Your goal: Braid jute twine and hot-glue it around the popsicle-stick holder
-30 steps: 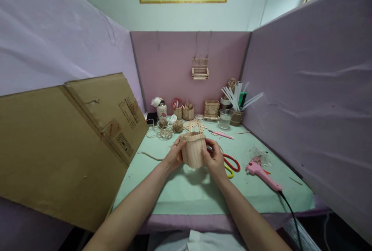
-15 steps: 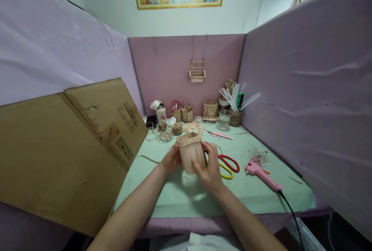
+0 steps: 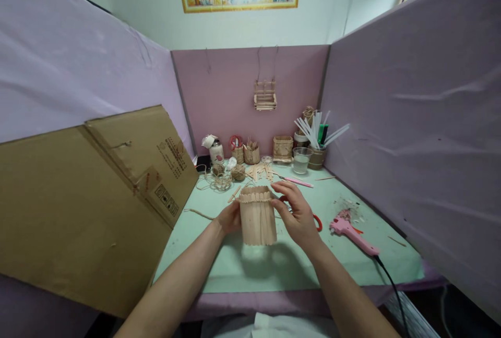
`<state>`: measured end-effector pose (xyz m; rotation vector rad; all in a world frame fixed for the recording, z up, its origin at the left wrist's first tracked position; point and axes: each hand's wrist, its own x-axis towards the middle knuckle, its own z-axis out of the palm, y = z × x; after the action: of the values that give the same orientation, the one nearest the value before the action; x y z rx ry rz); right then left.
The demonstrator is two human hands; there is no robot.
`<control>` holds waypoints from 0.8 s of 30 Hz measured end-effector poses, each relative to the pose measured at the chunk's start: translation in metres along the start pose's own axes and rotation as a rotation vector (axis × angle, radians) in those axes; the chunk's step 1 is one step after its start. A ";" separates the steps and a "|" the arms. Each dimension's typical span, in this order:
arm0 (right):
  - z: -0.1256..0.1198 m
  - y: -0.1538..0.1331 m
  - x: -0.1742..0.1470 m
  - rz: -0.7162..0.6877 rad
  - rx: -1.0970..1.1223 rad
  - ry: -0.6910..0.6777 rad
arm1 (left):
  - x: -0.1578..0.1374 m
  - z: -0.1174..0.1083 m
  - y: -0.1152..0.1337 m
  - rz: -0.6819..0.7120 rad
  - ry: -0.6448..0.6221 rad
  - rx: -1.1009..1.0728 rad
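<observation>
Wooden cup (image 3: 258, 220), upright, mouth up, a scalloped band round its top; looks held just above the surface (image 3: 211, 275), shadow falling below and to its right. Left hand (image 3: 229, 219) is on the cup's left wall, thumb side showing, other fingers hidden behind, so exact grip can't be told. Right hand (image 3: 299, 213) is at the cup's upper right, thumb and fingers parted and loosely curved by the rim; whether the thumb touches can't be told.

Main risk: with the left hand apparently doing most of the holding, the cup could tilt or slip if that side grip loosens. Squeezing hard could crack a thin slat or pop a glued joint; a finger catching the scalloped band could peel a piece off.

Right of the cup, red-handled scissors (image 3: 318, 223) sit partly hidden behind the right hand; a careless sweep could knock them or meet the blades. Farther right, the pink glue gun (image 3: 354, 233) lies with its cord (image 3: 393, 280) off the near edge; a snag could drag it, and its nozzle may be hot. Beyond the cup, the glass of liquid (image 3: 301, 163) could tip if bumped, wetting the loose sticks (image 3: 260, 172) nearby.
</observation>
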<state>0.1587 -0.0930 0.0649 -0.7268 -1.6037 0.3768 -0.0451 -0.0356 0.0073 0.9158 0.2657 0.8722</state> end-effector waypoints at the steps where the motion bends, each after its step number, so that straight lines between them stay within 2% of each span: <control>1: -0.005 -0.001 0.002 -0.029 -0.021 -0.044 | 0.000 -0.002 -0.001 -0.013 -0.003 0.005; 5: -0.017 -0.007 0.005 -0.139 -0.120 -0.138 | -0.002 -0.004 -0.002 -0.062 -0.004 0.010; 13: -0.014 -0.008 0.001 -0.288 -0.234 -0.066 | -0.004 0.007 -0.001 -0.028 0.044 0.032; 20: -0.011 -0.007 -0.002 -0.315 -0.278 -0.015 | -0.005 0.014 0.002 -0.074 0.099 0.072; 24: -0.014 -0.005 -0.001 -0.307 -0.250 -0.067 | -0.004 0.015 0.002 -0.087 0.101 0.083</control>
<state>0.1715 -0.0995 0.0697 -0.6458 -1.8137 -0.0235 -0.0405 -0.0468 0.0175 0.9318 0.4288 0.8331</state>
